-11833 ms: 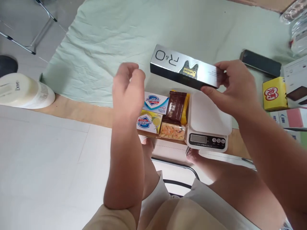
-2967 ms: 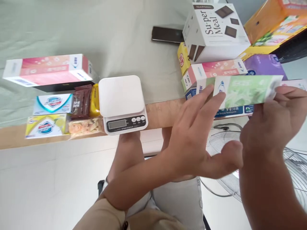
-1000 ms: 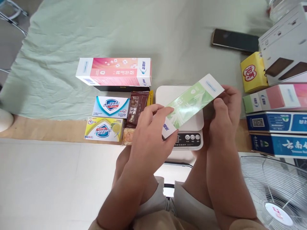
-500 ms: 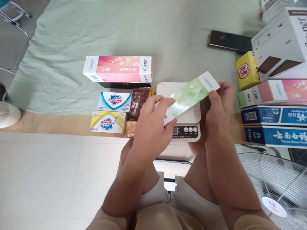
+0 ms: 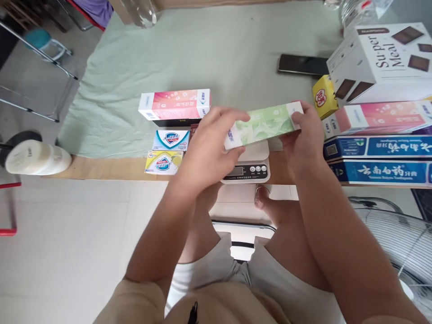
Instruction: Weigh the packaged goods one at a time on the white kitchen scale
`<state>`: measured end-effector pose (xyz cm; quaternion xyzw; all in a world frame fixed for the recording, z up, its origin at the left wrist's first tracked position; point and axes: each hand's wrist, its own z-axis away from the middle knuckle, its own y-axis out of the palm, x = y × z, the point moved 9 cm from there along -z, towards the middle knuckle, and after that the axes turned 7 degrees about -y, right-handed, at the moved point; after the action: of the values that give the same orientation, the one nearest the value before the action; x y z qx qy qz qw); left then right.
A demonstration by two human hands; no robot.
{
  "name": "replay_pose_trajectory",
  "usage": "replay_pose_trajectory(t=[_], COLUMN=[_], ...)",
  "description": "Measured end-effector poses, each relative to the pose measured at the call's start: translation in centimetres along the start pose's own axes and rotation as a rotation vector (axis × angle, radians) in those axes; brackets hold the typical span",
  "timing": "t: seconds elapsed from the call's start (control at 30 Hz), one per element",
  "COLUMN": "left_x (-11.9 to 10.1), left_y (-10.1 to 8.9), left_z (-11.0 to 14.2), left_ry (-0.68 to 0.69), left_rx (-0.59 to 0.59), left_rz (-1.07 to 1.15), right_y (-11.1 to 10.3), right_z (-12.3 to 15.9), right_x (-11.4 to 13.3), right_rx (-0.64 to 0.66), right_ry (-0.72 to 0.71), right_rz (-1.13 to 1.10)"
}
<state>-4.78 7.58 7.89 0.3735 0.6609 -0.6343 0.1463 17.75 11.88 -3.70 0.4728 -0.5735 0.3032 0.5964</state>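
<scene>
A green-and-white toothpaste box [image 5: 268, 123] is held by both hands above a white kitchen scale [image 5: 258, 157]. My left hand [image 5: 207, 148] has its left end between thumb and fingers. My right hand [image 5: 308, 132] grips the right end, thumb on top. The scale's dark panel, with a small display and round buttons, faces me. Left of the scale lie a blue-and-white soap box [image 5: 171, 140] and a yellow soap box [image 5: 164, 162]. Behind these, a pink toothpaste box [image 5: 174, 104] rests on a black item. My left hand mostly covers a brown packet.
On the right stand a white "Super Meal" box [image 5: 388, 63], a small yellow box [image 5: 324, 96], another pink box [image 5: 388, 117] and two blue toothpaste boxes [image 5: 378, 159]. A phone [image 5: 302, 65] lies farther back. A white tub [image 5: 38, 157] is at the left edge; a fan [image 5: 398, 238] is below right.
The green box has turned from a slant to nearly level, both hands still on it. My view has shifted, bringing more of the table's far side into sight.
</scene>
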Motion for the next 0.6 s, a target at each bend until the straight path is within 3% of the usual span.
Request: replay_pose_trajectory(t=[0.07,0.13,0.23,0.33,0.43,0.6], left_x=[-0.7,-0.6,1.3,4.0,6.2,7.0], left_y=[-1.2,-2.7,-4.1,-3.9,-4.6,-6.6], left_z=[-2.1,-3.4,-2.8,-1.4,-0.9,-2.1], left_ry=[0.016,0.005,-0.027,-0.064,-0.133,-0.128], left_rx=[-0.043,-0.184,-0.412,-0.452,-0.482,-0.604], left_rz=[-0.011,0.004,0.05,0.085,0.131,0.176], right_y=[0.4,0.5,-0.5,-1.7,-1.3,0.6], right_z=[-1.2,-2.5,-4.3,-5.5,-6.1,-5.7], right_x=[-0.4,-0.7,-0.9,-1.0,-1.0,-1.6], right_rx=[0.021,0.011,-0.107,-0.212,-0.198,-0.141], right_ry=[-0.001,-0.016,-0.074,-0.134,-0.173,-0.168], right_rz=[-0.038,-0.05,-0.048,-0.009,0.127,0.275])
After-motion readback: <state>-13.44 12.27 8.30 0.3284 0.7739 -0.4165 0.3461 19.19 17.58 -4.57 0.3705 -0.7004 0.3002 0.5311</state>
